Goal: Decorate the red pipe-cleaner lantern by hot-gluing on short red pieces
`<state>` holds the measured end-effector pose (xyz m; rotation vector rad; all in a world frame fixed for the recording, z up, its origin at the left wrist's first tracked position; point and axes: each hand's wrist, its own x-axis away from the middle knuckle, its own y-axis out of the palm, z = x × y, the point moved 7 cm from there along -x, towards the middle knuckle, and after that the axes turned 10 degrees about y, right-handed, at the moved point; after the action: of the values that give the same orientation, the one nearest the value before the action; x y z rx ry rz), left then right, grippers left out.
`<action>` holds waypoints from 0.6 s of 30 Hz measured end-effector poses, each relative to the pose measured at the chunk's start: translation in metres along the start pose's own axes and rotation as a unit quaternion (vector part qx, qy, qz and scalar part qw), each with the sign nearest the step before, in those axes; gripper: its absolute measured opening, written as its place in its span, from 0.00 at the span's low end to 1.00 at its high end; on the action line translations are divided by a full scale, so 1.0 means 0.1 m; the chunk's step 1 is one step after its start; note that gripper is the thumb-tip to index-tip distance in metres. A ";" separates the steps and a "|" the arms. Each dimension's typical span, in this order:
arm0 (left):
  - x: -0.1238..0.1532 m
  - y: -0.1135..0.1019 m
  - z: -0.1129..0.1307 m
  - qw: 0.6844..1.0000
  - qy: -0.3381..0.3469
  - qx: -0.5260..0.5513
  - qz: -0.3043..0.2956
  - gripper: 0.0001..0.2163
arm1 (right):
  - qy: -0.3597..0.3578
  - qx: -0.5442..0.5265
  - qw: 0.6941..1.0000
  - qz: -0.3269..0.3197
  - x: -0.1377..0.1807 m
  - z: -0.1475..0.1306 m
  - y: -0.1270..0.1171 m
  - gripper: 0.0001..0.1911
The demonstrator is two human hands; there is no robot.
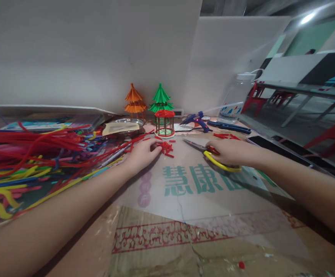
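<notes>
My left hand [143, 154] rests on the table with its fingers curved. Its thumb and fingertips are a little apart, at the edge of a small pile of short red stem pieces [166, 147]. My right hand [228, 151] grips a pair of scissors [196, 145] by the yellow and red handles. The blades point left, towards the pile, and look nearly closed. Just behind the pile stands a small round pavilion frame [164, 124], with a red top ring, thin posts and a pale base.
An orange tiered pagoda [134, 102] and a green one [161, 98] stand at the back. Right of them are a blue glue gun [198, 120], blue-handled pliers [229, 127], a clear bottle [233, 100] and a phone [279, 152]. Colourful fuzzy stems [26, 154] heap up at left.
</notes>
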<state>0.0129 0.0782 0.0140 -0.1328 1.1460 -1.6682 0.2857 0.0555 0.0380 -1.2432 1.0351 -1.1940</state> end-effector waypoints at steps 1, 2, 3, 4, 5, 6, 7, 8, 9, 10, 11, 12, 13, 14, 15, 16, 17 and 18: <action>0.00 0.01 0.00 1.000 0.003 -0.016 0.001 0.15 | -0.010 0.009 1.000 -0.007 0.03 -0.02 -0.02 0.22; 0.00 0.02 0.01 1.000 0.004 -0.029 0.001 0.16 | -0.021 0.014 1.000 -0.009 0.05 -0.04 -0.05 0.21; 0.01 0.03 0.01 0.999 0.005 -0.038 -0.001 0.16 | -0.032 0.013 0.999 -0.004 0.06 -0.08 -0.10 0.20; 0.01 0.03 0.02 0.999 0.007 -0.042 0.000 0.16 | -0.044 0.006 0.999 0.006 0.06 -0.13 -0.16 0.19; 0.01 0.03 0.02 0.999 0.008 -0.041 0.002 0.17 | -0.056 -0.006 0.998 0.016 0.05 -0.20 -0.21 0.19; 0.01 0.03 0.02 0.999 0.008 -0.035 0.007 0.17 | -0.073 -0.021 0.997 0.027 0.02 -0.29 -0.26 0.18; 0.02 0.02 0.02 1.000 0.008 -0.026 0.014 0.16 | -0.087 -0.036 0.995 0.035 -0.02 -0.39 -0.29 0.19; 0.02 0.01 0.02 1.000 0.005 -0.016 0.021 0.16 | -0.100 -0.049 0.993 0.042 -0.08 -0.50 -0.32 0.19; 0.03 0.01 0.02 1.000 0.001 -0.008 0.027 0.16 | -0.111 -0.057 0.991 0.054 -0.16 -0.61 -0.34 0.19; 0.03 0.00 0.01 0.999 -0.003 -0.002 0.032 0.15 | -0.116 -0.064 0.989 0.058 -0.24 -0.72 -0.33 0.20; 0.03 0.00 0.00 0.999 -0.005 0.003 0.033 0.15 | -0.114 -0.073 0.989 0.062 -0.34 -0.81 -0.32 0.20; 0.03 0.00 -0.01 0.999 -0.006 0.010 0.036 0.14 | -0.114 -0.083 0.988 0.060 -0.44 -0.90 -0.30 0.21; 0.02 -0.01 -0.03 0.999 -0.005 0.024 0.044 0.14 | -0.113 -0.088 0.988 0.060 -0.54 -0.98 -0.27 0.20; 0.01 -0.01 -0.06 0.997 -0.005 0.046 0.055 0.14 | -0.111 -0.091 0.988 0.059 -0.63 -1.03 -0.23 0.18; 0.00 -0.02 -0.09 0.995 -0.008 0.076 0.067 0.14 | -0.109 -0.094 0.988 0.057 -0.71 -1.08 -0.20 0.16; -0.01 -0.02 -0.15 0.990 -0.017 0.113 0.078 0.14 | -0.106 -0.096 0.988 0.057 -0.77 -1.10 -0.17 0.14; -0.02 -0.01 -0.21 0.984 -0.033 0.151 0.085 0.15 | -0.105 -0.101 0.988 0.056 -0.80 -1.11 -0.15 0.13; -0.03 0.00 -0.27 0.977 -0.052 0.185 0.089 0.17 | -0.105 -0.107 0.987 0.056 -0.81 -1.10 -0.15 0.13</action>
<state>-0.0014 0.0971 0.0005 0.1147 0.7306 -1.6618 0.1665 0.1226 0.0402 -1.4242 1.0812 -0.8614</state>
